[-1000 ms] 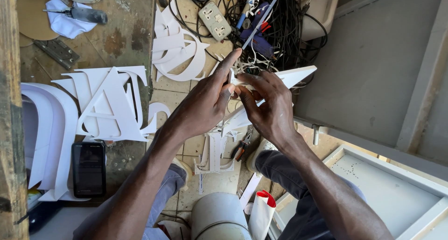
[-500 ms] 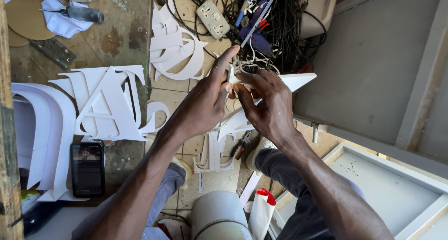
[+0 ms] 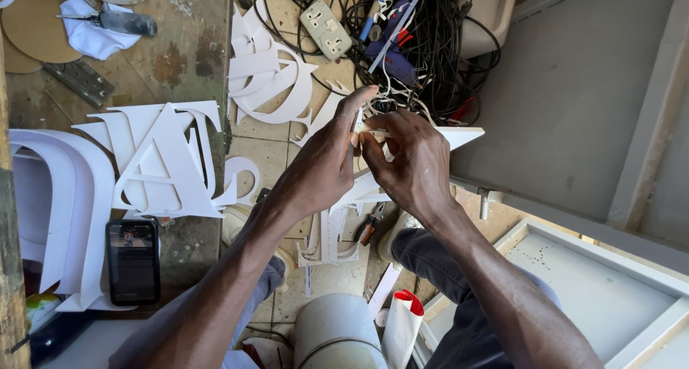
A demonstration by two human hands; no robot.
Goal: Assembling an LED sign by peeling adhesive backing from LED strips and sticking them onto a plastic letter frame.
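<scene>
Looking down in the head view, both hands meet above a cluttered floor. Left hand (image 3: 323, 169) and right hand (image 3: 410, 164) close together on a small pale strip (image 3: 375, 134) at the edge of a white cut-out letter piece (image 3: 452, 136), which is held in the air over the tiled floor, just in front of a tangle of black cables (image 3: 430, 32). Left fingers (image 3: 355, 107) are pressed together, thumb against forefinger, pinching the strip; right fingers (image 3: 387, 136) curl in and pinch the same spot from the other side. What exactly lies between them is too small to tell.

The step in hand appears to be fitting or fixing the strip along the letter's edge. A next move would call for a steady pinch and close alignment of strip and edge.

Nearby: more white letters (image 3: 161, 161) lie on the surface at left beside a dark phone (image 3: 133, 261); a white socket block (image 3: 326, 28) sits among the cables; pliers (image 3: 369, 224) lie on the floor below the hands.
</scene>
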